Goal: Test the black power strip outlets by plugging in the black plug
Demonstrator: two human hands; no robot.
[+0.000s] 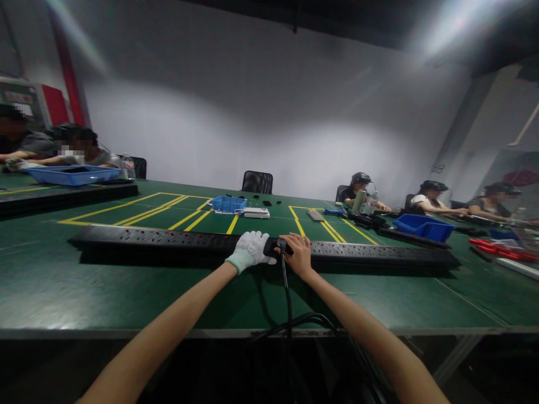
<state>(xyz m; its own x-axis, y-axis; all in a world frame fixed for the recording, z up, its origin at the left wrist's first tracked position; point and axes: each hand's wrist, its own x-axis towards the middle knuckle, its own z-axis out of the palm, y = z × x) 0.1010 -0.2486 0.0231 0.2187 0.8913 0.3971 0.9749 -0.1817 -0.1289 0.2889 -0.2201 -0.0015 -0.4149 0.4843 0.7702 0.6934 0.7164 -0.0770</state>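
Note:
A long black power strip (168,238) with rows of sockets and small red marks lies across the green table in front of me. My left hand (251,249), in a white glove with a pale green cuff, is closed over the strip's middle. Just to its right, my bare right hand (298,255) has its fingers curled around a black plug (282,244) at the strip. From the plug, a black cord (287,292) hangs down over the table's front edge. The fingers partly hide the plug and the sockets under them.
Beyond the strip are yellow tape lines, a small blue basket (228,203) and a white device (256,213). A blue bin (423,227) and red parts (503,248) are at the right, a blue tray (76,175) at the left. Several people sit around the tables.

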